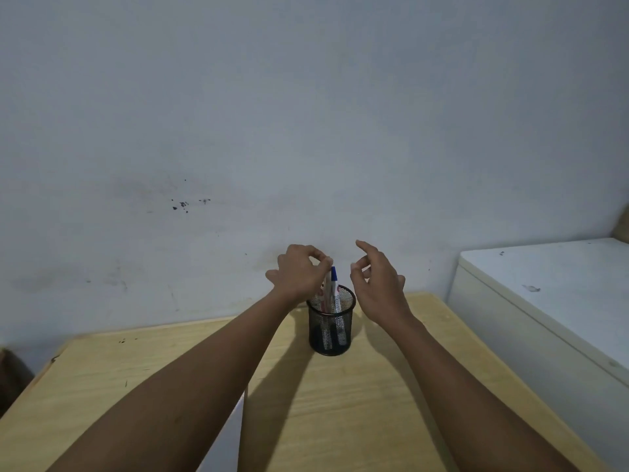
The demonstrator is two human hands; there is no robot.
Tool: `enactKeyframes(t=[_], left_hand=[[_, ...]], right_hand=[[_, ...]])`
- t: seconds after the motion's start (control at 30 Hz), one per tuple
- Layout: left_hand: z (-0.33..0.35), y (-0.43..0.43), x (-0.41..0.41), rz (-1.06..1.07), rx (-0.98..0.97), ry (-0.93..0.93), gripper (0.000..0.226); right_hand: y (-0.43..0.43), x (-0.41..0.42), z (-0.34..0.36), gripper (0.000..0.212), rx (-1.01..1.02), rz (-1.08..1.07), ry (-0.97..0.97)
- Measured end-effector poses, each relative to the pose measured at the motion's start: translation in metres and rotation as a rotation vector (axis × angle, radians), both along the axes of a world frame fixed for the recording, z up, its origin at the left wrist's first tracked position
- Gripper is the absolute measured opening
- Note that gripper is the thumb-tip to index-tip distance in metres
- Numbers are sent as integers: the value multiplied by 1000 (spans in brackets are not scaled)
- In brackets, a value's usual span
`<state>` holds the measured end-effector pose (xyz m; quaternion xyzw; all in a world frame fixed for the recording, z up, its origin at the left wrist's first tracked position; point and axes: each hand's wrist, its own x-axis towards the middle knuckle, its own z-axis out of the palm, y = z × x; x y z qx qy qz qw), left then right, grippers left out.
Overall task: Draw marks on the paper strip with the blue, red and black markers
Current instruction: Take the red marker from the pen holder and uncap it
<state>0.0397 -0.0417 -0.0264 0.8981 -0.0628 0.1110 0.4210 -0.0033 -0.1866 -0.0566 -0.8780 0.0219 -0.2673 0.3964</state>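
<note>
A black mesh pen cup point(329, 330) stands on the wooden table point(340, 403) near its far edge, holding several white-barrelled markers. A blue-capped marker point(334, 274) sticks up highest. My left hand point(299, 274) reaches over the cup from the left, its fingertips pinched on the top of a marker point(327, 290) beside the blue one; that marker's cap is hidden. My right hand point(377, 287) hovers just right of the cup, holding nothing, with its fingers curled and apart. A white paper strip point(221, 434) lies on the table, mostly hidden under my left forearm.
A pale wall rises directly behind the table. A white cabinet or appliance point(544, 301) stands against the table's right side, its top higher than the tabletop. A dark object point(12, 376) sits at the far left edge.
</note>
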Motion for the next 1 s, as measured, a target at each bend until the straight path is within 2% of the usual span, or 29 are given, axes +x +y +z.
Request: enactKeyframes(t=[0.07, 0.13, 0.23, 0.3, 0.37, 0.43, 0.53, 0.6, 0.67, 0.8, 1.0], left_hand=[[13, 5, -7, 4, -12, -52, 17], [30, 14, -17, 5, -103, -75, 21], [58, 33, -36, -40, -348, -67, 24], [76, 49, -49, -56, -525, -64, 22], [94, 67, -67, -42, -658, -58, 20], [105, 87, -83, -16, -720, -46, 20], [109, 112, -106, -35, -744, -23, 18], [107, 123, -119, -57, -736, -23, 16], [104, 131, -134, -83, -726, -32, 15], [101, 143, -159, -107, -741, -46, 16], [102, 160, -180, -73, -763, -29, 23]], right_hand=[[5, -8, 9, 38, -18, -15, -42], [13, -16, 20, 35, -51, 16, -36], [30, -30, 40, 39, 1, 126, 84], [41, -40, 53, 36, 145, 221, 155], [52, -54, 67, 27, 378, 297, 139], [63, -67, 81, 26, 717, 336, 87], [80, -81, 100, 23, 1260, 415, -21], [96, -88, 109, 12, 1481, 501, -61], [118, -98, 115, 5, 1525, 567, -42], [152, -117, 119, 2, 1369, 581, 13], [168, -139, 120, 3, 1281, 609, -10]])
